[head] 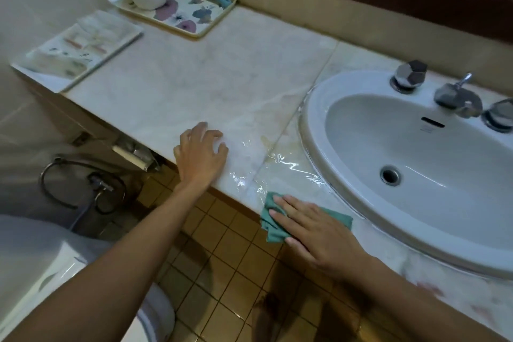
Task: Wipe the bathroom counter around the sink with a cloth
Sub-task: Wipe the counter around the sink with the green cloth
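right hand point(313, 233) fingers straight, flat on cloth point(273, 233) | puddle point(280, 162) just beyond fingertips | left hand point(198, 157) fingers spread, resting on counter point(194, 69)

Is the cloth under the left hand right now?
No, the right hand presses the cloth flat at the counter's front edge; the left hand rests bare on the counter.

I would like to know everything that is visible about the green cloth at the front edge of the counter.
The cloth is teal-green soft fabric, bunched into a small creased pad. It lies on the pale marble-like counter at its front edge, one corner hanging slightly over, near the sink rim. The right hand presses flat on it, covering its middle. Shiny water lies just beyond it.
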Motion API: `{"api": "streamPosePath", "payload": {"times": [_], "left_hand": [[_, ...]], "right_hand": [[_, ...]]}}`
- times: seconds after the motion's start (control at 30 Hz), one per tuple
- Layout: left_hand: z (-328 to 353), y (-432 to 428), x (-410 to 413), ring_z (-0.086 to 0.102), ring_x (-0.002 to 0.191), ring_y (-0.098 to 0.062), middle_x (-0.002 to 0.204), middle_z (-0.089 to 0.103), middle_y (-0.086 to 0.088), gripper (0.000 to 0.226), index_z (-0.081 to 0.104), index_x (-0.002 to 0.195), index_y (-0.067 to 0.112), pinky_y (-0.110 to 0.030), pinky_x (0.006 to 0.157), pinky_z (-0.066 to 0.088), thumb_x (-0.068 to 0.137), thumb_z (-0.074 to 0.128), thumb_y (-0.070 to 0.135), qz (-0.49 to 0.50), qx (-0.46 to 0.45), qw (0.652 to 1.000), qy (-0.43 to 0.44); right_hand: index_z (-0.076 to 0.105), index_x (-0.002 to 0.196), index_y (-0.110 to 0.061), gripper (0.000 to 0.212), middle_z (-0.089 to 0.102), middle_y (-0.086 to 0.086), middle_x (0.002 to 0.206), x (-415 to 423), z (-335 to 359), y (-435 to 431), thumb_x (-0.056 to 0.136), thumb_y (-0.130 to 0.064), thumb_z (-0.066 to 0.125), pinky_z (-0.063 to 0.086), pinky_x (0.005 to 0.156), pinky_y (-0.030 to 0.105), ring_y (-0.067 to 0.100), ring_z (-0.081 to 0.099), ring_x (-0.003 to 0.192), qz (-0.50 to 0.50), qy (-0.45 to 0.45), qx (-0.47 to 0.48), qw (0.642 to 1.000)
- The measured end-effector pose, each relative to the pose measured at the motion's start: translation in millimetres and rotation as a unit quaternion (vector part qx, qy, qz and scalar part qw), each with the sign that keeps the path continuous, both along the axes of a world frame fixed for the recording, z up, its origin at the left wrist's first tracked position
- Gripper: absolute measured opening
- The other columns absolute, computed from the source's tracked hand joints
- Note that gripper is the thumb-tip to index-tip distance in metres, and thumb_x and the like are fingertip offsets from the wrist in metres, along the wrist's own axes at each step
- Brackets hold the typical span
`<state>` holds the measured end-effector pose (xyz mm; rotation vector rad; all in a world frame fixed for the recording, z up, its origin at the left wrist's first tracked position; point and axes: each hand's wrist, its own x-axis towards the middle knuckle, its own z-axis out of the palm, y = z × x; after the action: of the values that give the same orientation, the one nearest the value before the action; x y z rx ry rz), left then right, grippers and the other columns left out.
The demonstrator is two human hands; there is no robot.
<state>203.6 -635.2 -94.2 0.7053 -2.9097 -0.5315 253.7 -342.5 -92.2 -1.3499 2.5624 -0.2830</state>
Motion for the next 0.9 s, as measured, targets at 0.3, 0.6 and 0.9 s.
{"api": "streamPosePath", "payload": {"times": [0.3,0.6,0.9], "left_hand": [[-21,-25,-10,0.015,0.147,-0.019,0.159,0.023,0.001,0.04,0.045,0.135,0.041,-0.046,0.109,0.021,0.098,0.031,0.036,0.068,-0.025,0.997,0.035],[-23,-26,-10,0.015,0.147,-0.018,0.159,0.024,0.003,0.038,0.046,0.135,0.042,-0.047,0.109,0.02,0.1,0.031,0.039,0.065,-0.017,0.997,0.045],[-17,-22,-9,0.022,0.145,-0.023,0.156,0.03,-0.002,0.038,0.054,0.132,0.037,-0.049,0.107,0.023,0.095,0.043,0.034,0.064,-0.004,0.997,0.047]], "right_hand": [[0.004,0.153,-0.033,0.057,-0.007,-0.006,0.161,-91,-2,-105,0.1,-0.046,0.02,0.0,0.12,0.036,0.014,-0.009,0.148,-0.293,0.01,-0.018,0.956],[0.013,0.153,-0.03,0.06,0.003,-0.002,0.162,-39,-5,-129,0.098,-0.051,0.025,0.01,0.118,0.042,0.022,0.003,0.149,-0.16,0.041,0.004,0.986],[0.021,0.152,-0.024,0.057,0.017,-0.001,0.16,40,-7,11,0.1,-0.046,0.015,0.02,0.112,0.037,0.018,0.014,0.147,-0.32,0.043,0.02,0.946]]}}
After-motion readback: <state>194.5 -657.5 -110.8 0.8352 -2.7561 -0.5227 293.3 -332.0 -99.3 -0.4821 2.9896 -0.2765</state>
